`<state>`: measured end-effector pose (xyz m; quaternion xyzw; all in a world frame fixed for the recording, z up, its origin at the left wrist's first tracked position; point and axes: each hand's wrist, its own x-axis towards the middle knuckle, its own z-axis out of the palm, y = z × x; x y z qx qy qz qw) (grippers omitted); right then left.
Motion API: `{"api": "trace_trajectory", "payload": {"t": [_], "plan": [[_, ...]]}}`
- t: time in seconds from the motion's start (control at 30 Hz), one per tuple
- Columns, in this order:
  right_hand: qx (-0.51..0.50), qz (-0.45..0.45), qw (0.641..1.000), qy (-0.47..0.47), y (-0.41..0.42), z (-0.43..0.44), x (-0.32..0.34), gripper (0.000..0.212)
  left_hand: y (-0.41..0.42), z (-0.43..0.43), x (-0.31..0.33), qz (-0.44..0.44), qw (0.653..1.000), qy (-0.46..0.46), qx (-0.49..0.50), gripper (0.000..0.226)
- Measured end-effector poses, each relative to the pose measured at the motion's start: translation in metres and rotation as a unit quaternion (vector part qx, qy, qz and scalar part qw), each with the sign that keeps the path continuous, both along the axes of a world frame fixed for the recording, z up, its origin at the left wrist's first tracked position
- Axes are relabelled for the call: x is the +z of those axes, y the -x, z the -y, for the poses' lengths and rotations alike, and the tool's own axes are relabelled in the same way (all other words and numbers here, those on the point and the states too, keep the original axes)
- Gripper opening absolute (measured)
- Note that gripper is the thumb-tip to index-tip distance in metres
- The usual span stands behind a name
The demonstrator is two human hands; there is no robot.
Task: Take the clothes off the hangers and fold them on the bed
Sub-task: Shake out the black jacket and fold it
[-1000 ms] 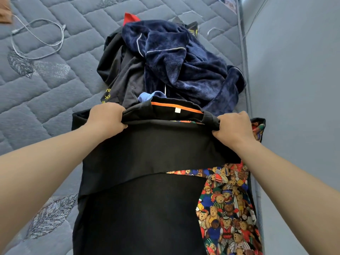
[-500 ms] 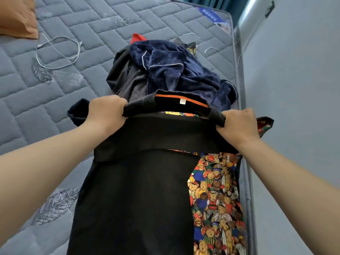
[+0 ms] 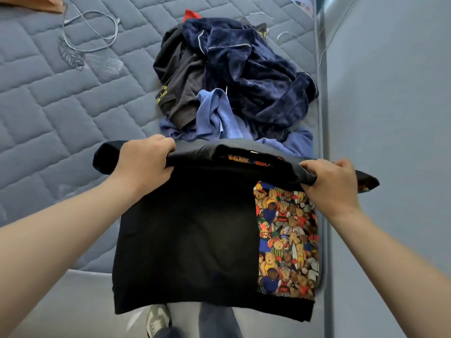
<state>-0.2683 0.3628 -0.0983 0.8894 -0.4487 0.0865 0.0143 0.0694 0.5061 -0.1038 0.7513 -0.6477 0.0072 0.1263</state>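
Left hand [image 3: 144,163] and right hand [image 3: 329,185] each clutched a sweater [image 3: 185,228] shoulder; uneven lowering could've landed it crooked on the bed [image 3: 48,106].

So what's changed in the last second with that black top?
The left hand and right hand have drawn the black top back toward the person and lifted it, so it hangs from its shoulders, off the bed. That uncovered a light blue garment. Both hands keep their grip; the navy robe and white cable stayed put.
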Motion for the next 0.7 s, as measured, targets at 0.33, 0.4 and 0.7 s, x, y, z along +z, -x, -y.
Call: {"api": "trace_trajectory", "payload": {"t": [0.33,0.4,0.7], "plan": [[-0.063,-0.102,0.980,-0.160,0.067,-0.144,-0.092,0.046,0.079,-0.148,-0.096,-0.015,0.984,-0.162,-0.076,0.036],[-0.081,-0.178,0.952,-0.236,0.069,-0.164,-0.121,0.057,0.091,-0.165,-0.130,-0.015,0.968,-0.245,-0.056,0.034],[-0.046,-0.217,0.947,-0.231,0.087,-0.188,-0.150,0.015,0.106,-0.185,-0.161,-0.039,0.938,-0.339,-0.063,0.012]]}}
